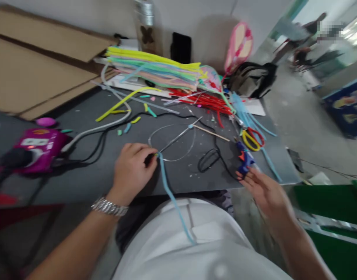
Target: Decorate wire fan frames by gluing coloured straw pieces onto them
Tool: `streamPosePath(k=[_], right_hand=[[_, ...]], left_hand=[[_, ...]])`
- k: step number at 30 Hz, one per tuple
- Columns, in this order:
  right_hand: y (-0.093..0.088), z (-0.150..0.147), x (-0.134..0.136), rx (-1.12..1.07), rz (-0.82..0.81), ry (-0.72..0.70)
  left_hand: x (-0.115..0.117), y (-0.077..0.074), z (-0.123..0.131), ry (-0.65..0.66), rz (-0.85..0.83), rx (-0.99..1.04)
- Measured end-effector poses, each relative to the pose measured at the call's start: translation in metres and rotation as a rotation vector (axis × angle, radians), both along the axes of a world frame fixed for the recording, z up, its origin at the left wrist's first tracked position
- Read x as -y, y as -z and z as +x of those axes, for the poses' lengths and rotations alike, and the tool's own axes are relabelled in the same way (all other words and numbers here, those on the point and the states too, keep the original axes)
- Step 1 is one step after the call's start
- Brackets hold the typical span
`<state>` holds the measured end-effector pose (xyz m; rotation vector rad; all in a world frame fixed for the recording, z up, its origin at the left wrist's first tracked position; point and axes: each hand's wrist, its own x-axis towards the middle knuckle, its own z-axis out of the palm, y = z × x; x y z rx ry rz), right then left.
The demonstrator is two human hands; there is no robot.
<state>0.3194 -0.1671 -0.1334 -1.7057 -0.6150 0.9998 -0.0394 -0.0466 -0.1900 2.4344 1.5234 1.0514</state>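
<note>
My left hand (135, 165) is closed in a pinch at the near-left edge of a thin clear wire hoop (172, 160). From its fingertips a light blue pipe cleaner (167, 188) hangs over the table edge onto my white shirt. A thin stalk (178, 138) crosses the hoop, with a small blue bit at its far end. At the right table edge, my right hand (264, 188) has its fingers stretched out, touching the handle end of a blue glue gun (244, 158). The glue gun lies on the table, nozzle pointing away from me.
Scissors (251, 140) with yellow and red handles lie beyond the glue gun. Bundled pipe cleaners (155, 68) and red ones (202, 102) are farther back. A purple power socket (40, 149) sits left, with black cables (207, 161) across the table. Cardboard (44, 74) stands back left.
</note>
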Motion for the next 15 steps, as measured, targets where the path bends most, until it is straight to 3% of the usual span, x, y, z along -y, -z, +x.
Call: streamPosePath(k=[3, 5, 8, 10, 12, 15], right_hand=[[-0.011, -0.016, 0.018, 0.812, 0.069, -0.117], [-0.01, -0.044, 0.009, 1.098, 0.312, -0.325], [0.005, -0.104, -0.026, 1.106, 0.644, -0.786], [0.02, -0.138, -0.054, 1.168, 0.733, -0.974], [0.033, -0.16, -0.075, 1.237, 0.851, -1.071], [0.043, -0.17, -0.091, 1.297, 0.949, -1.11]], left_hand=[[0.0, 0.0, 0.0, -0.011, -0.057, 0.033], [0.0, 0.0, 0.001, -0.032, -0.091, 0.047], [0.001, 0.0, 0.002, -0.045, -0.122, 0.056], [0.001, 0.0, 0.002, -0.043, -0.143, 0.06], [0.001, 0.0, 0.002, -0.041, -0.163, 0.064], [0.0, 0.0, 0.002, -0.04, -0.179, 0.064]])
